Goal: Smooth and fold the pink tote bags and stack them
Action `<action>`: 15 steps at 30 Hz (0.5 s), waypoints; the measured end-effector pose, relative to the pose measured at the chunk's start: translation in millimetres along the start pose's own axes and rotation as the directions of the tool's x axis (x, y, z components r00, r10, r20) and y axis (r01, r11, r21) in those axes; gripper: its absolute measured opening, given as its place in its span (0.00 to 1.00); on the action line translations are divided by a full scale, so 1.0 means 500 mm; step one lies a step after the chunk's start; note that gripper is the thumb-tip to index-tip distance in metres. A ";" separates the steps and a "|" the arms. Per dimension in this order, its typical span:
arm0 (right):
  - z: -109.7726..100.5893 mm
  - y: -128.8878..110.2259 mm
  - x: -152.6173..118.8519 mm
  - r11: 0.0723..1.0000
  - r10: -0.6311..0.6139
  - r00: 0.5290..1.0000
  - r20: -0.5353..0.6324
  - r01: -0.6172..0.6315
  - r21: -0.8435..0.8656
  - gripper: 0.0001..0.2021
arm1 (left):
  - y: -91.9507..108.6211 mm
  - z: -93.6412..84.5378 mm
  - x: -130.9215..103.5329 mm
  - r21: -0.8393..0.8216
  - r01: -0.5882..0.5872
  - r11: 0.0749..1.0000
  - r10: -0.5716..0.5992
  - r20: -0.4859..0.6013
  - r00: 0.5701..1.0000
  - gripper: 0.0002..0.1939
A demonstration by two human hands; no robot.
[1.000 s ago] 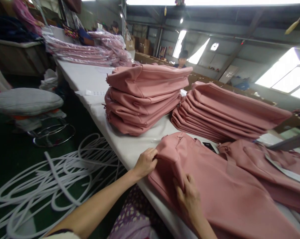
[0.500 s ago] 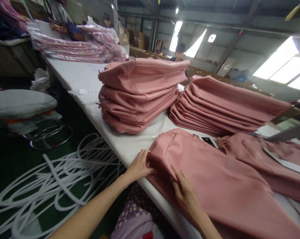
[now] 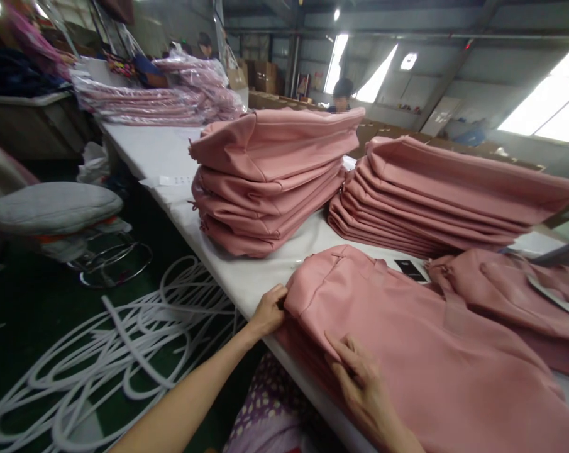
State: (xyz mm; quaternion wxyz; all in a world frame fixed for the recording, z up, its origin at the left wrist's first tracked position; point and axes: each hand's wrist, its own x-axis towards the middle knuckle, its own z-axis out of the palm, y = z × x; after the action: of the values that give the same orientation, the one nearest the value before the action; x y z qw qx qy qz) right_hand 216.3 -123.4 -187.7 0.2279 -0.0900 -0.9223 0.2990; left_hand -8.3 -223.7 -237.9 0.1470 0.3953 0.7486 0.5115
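Head view was taken looking down along a white table (image 3: 171,151); a pink garment (image 3: 407,340) was seen laid flat at the table's near edge, directly before the person; the left hand (image 3: 268,311) was curled narrowly on the garment's folded corner at the table edge, fingers tucked against the fabric; the right hand (image 3: 364,384) was laid on the garment's near side, fingers together and pressed into a fold, thumb lying on top; whether fabric was pinched beneath could not be told. 2 stacks of folded pink garments were noted behind it: a taller left stack (image 3: 270,176) and a flatter right stack (image 3: 444,195), standing just beside each other; a small black tag (image 3: 410,270) was seen lying between the flat garment and the right stack; another loose pink garment (image 3: 515,296) was spread to the right. Bagged pink garments (image 3: 156,100) were piled at the table's far end; white cord (image 3: 124,340) was seen tangled on the green floor; a grey-cushioned stool (image 3: 53,207) stood left.
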 end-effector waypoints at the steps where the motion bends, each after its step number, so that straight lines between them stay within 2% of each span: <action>1: 0.014 0.000 -0.010 1.000 -0.007 1.000 0.004 0.007 -0.011 0.23 | -0.004 -0.002 0.003 -0.028 -0.006 1.000 0.006 0.001 1.000 0.04; 4: 0.065 0.003 -0.040 0.988 -0.056 0.997 0.050 0.063 -0.142 0.25 | -0.021 -0.015 0.018 -0.101 0.004 0.995 -0.001 0.029 1.000 0.02; 7: 0.101 0.012 -0.052 0.946 -0.080 0.993 0.091 0.104 -0.306 0.26 | -0.023 -0.046 0.029 -0.111 0.025 0.994 -0.022 0.028 0.999 0.03; 9: 0.109 0.015 -0.046 0.926 -0.083 0.993 0.086 0.109 -0.363 0.26 | 0.004 -0.067 0.021 -0.075 0.030 0.997 -0.036 -0.072 0.997 0.04; 11: 0.110 0.010 -0.037 0.913 -0.075 0.995 0.072 0.097 -0.396 0.24 | 0.057 -0.073 -0.003 -0.037 0.000 0.999 -0.007 -0.199 0.980 0.06; 12: 0.109 0.005 -0.033 0.913 -0.065 0.996 0.065 0.085 -0.398 0.23 | 0.088 -0.069 -0.019 -0.015 -0.040 0.999 0.036 -0.224 0.974 0.08; 13: 0.107 -0.002 -0.028 0.917 -0.053 0.997 0.058 0.071 -0.393 0.21 | 0.118 -0.061 -0.036 0.007 -0.120 0.993 0.119 -0.175 0.977 0.10; 14: 0.102 -0.009 -0.023 0.922 -0.037 0.998 0.047 0.052 -0.384 0.19 | 0.142 -0.050 -0.051 0.106 -0.274 0.956 0.273 0.023 0.962 0.15; 15: 0.094 -0.014 -0.018 0.933 -0.027 0.999 0.041 0.041 -0.358 0.19 | 0.158 -0.037 -0.063 0.189 -0.423 0.886 0.385 0.208 0.899 0.22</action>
State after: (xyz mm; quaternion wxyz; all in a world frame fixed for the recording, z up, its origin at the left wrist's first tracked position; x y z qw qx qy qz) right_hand 201.9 -155.8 -220.6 0.1962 -0.1088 -0.9667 0.1230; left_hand 35.2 -246.1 -165.8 0.0519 0.5980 0.6888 0.4065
